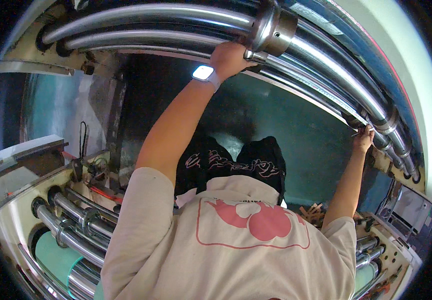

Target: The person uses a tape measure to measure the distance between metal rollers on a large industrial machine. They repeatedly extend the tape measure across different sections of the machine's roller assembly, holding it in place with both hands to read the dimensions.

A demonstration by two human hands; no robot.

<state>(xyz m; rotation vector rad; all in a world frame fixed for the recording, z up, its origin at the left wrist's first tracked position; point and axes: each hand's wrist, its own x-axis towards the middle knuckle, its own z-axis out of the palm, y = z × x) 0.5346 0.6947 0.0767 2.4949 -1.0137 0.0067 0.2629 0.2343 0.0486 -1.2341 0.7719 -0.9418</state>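
Observation:
A long, thin steel ruler with fine marks along it runs beside the shiny rollers at the far side of the machine. My left hand, a lit watch on its wrist, is closed at the ruler's left end, just below a thick metal collar on the upper shaft. Its fingertips are partly hidden by the hand itself. Over at the far right, my right hand pinches the other end of the ruler, close to a second collar. The fingers there look small and partly hidden.
Curved-looking steel shafts span between cream side frames of the machine. Below lies a dark green floor. Behind me on the left are more rollers and a pale green roll. Wooden pieces lie near my right side.

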